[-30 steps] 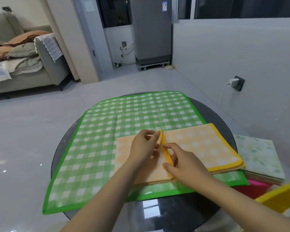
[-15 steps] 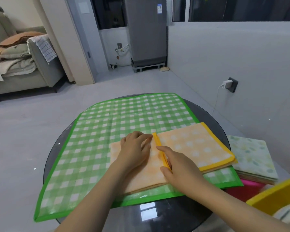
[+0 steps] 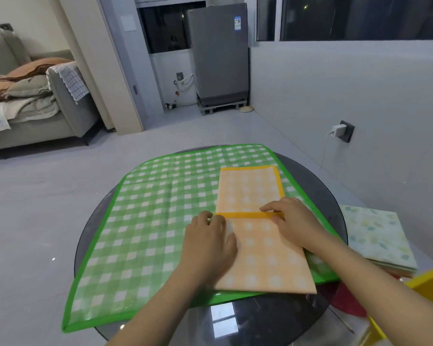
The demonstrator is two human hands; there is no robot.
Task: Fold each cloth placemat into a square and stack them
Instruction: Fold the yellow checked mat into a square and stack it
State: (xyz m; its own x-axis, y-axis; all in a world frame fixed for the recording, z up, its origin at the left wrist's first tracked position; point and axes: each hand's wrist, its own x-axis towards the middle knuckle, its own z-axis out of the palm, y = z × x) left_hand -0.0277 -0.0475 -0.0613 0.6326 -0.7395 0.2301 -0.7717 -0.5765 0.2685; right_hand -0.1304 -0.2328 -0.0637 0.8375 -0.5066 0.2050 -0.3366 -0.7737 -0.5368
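Note:
An orange checked placemat (image 3: 263, 260) with a yellow border lies partly folded on a large green checked cloth (image 3: 148, 221), its long side running away from me. A yellow hem crosses its middle where one flap ends. My left hand (image 3: 210, 238) rests on the placemat's left edge, fingers curled at the hem's left end. My right hand (image 3: 293, 218) pinches the hem near its right end. A stack of folded pale patterned placemats (image 3: 378, 236) sits to the right.
The green cloth covers most of a round dark glass table (image 3: 260, 323). A red item (image 3: 345, 303) and a yellow object (image 3: 428, 280) are at the lower right. A wall socket with a charger (image 3: 340, 131) is on the right wall.
The orange placemat has turned about a quarter turn, so the yellow hem now runs left to right. Both hands stayed at the hem and turned with it.

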